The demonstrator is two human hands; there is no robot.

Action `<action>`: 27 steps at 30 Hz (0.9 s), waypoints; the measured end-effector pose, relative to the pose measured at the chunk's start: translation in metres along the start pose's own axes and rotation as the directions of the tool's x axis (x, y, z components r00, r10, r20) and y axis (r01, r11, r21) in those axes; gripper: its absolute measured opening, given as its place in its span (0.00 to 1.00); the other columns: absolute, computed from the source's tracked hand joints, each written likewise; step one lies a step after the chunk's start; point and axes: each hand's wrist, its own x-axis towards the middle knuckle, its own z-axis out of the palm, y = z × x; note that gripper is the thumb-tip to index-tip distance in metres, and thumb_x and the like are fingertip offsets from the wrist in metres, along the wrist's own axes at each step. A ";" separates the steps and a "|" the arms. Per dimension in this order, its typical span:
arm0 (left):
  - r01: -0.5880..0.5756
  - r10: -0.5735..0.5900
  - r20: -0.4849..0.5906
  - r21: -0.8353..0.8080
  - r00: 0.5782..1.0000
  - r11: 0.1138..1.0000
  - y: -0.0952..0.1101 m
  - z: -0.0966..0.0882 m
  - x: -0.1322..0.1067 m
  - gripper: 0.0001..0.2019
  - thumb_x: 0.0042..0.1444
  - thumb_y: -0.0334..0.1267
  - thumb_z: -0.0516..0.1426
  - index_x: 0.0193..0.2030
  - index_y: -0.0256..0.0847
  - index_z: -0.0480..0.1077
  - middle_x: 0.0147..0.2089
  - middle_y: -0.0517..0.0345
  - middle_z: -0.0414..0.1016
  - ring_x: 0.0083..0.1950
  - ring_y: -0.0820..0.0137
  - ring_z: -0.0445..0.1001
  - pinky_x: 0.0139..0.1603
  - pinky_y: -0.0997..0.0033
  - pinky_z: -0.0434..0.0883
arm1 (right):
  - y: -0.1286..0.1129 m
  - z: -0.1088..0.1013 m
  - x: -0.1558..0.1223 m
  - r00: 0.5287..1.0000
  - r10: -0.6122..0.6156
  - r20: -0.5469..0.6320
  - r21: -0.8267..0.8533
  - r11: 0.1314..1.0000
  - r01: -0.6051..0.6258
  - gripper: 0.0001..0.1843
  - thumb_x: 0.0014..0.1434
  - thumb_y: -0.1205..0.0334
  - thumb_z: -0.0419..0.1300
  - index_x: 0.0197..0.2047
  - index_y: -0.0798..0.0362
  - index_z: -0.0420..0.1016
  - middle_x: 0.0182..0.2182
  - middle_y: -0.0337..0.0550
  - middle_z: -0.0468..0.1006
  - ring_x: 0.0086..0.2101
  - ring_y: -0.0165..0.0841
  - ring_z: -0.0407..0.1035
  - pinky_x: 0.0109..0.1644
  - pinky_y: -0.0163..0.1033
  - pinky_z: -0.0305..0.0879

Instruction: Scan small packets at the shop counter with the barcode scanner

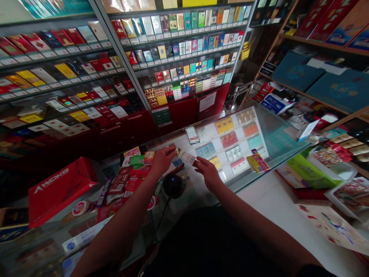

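Over the glass counter I hold a slim white packet (187, 157) with small print, a barcode-like patch and a green end. My right hand (209, 173) grips its right end between thumb and fingers. At the green left end, the fingers of my left hand (163, 159) are pinched together against the packet. Just below the packet stands a round black device (173, 185) with a blue light and a cable. Left of it lie red snack packets (135, 182) and a green packet (137, 161), partly behind my left forearm.
A red box (63, 188) stands on the counter's left. Yellow-purple packets (258, 161) lie on the glass counter (201, 177) at right, a blurred white item (193, 135) beyond my hands. Shelves of cigarette packs (184, 48) rise behind. Boxes (340, 88) fill the right rack.
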 end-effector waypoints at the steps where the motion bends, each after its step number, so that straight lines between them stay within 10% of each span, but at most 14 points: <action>1: -0.014 0.014 0.018 0.017 1.000 1.000 -0.002 -0.001 0.001 0.16 0.62 0.45 0.59 0.51 0.43 0.83 0.51 0.54 0.86 0.51 0.58 0.82 0.56 0.58 0.75 | 0.001 0.000 -0.001 1.000 0.009 0.003 0.009 1.000 -0.009 0.30 0.53 0.50 0.69 0.57 0.52 0.76 0.50 0.52 0.85 0.53 0.47 0.79 0.57 0.54 0.72; 18: -0.097 0.069 0.200 0.133 0.977 0.986 -0.035 -0.001 0.006 0.19 0.62 0.42 0.56 0.54 0.40 0.82 0.51 0.53 0.85 0.50 0.59 0.82 0.53 0.62 0.74 | 0.015 0.005 -0.009 0.995 0.048 0.090 -0.052 0.998 -0.043 0.31 0.49 0.57 0.70 0.57 0.53 0.79 0.48 0.48 0.85 0.51 0.44 0.78 0.59 0.52 0.72; 27: -0.067 0.048 0.178 0.106 0.983 0.992 -0.041 -0.004 0.001 0.19 0.61 0.45 0.57 0.51 0.39 0.82 0.49 0.49 0.85 0.50 0.57 0.82 0.55 0.59 0.75 | 0.006 0.012 -0.017 0.947 -0.141 0.288 -0.320 0.918 0.234 0.21 0.56 0.62 0.60 0.51 0.52 0.84 0.45 0.42 0.86 0.49 0.42 0.77 0.60 0.50 0.72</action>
